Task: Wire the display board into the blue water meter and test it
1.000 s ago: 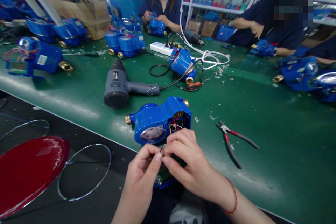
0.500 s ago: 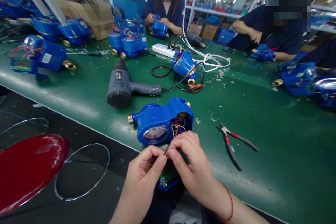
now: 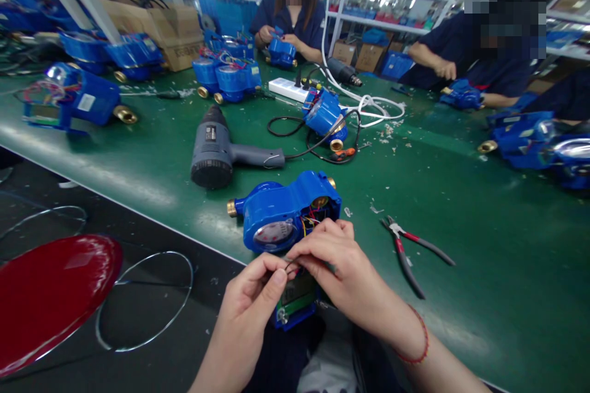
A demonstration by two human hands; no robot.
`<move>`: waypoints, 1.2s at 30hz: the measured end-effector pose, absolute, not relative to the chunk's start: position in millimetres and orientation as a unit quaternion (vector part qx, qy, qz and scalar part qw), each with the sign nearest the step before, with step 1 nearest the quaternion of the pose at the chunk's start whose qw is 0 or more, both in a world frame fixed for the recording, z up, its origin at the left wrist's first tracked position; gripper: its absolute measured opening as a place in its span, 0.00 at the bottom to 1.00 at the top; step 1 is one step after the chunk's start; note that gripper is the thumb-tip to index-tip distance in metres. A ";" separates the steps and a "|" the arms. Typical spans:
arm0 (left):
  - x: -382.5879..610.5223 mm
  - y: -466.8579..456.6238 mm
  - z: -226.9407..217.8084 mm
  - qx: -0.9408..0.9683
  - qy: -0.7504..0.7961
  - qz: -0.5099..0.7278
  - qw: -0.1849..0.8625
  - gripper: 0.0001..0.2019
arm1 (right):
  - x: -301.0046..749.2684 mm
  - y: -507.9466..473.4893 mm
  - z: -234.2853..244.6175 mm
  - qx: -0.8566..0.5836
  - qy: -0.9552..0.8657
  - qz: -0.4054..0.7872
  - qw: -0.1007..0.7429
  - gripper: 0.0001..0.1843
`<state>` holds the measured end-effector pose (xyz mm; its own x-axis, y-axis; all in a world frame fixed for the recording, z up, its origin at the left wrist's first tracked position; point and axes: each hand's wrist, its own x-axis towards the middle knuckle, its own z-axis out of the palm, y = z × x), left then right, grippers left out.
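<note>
A blue water meter (image 3: 286,202) with brass ends lies at the table's front edge, its housing open and coloured wires showing. Below it hangs its blue cover with a green circuit board (image 3: 297,304), partly hidden by my hands. My left hand (image 3: 253,301) pinches a thin dark wire (image 3: 290,264) between thumb and forefinger. My right hand (image 3: 341,264) is closed on the same wire, its fingers just right of the left fingertips and in front of the open housing. The wire's far end is hidden.
A grey heat gun (image 3: 216,150) lies behind the meter. Red-handled cutting pliers (image 3: 405,252) rest to the right. Further back are another blue meter (image 3: 322,113), a white power strip (image 3: 288,89) and two co-workers. A red stool (image 3: 55,301) stands at left.
My right hand has turned over further and shifted slightly left across the wire, covering more of the housing's opening. The left hand keeps its pinch almost in place.
</note>
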<state>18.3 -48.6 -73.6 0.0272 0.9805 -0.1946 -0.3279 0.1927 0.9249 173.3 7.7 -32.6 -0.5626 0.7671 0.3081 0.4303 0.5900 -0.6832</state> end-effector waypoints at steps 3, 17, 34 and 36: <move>18.3 -48.8 -73.9 0.338 0.457 0.530 0.630 0.07 | 172.9 7.9 -32.3 -0.370 -0.822 0.283 0.329 0.08; 18.8 -45.2 -69.7 0.305 0.461 0.539 0.636 0.09 | 166.8 9.9 -39.0 -0.360 -0.828 0.208 0.376 0.06; 26.9 -47.2 -61.9 0.152 0.470 0.579 0.649 0.13 | 179.8 6.6 -40.6 -0.437 -0.672 0.174 0.572 0.08; 27.1 -47.3 -60.7 0.130 0.473 0.578 0.652 0.13 | 186.2 4.3 -45.3 -0.451 -0.645 0.219 0.577 0.12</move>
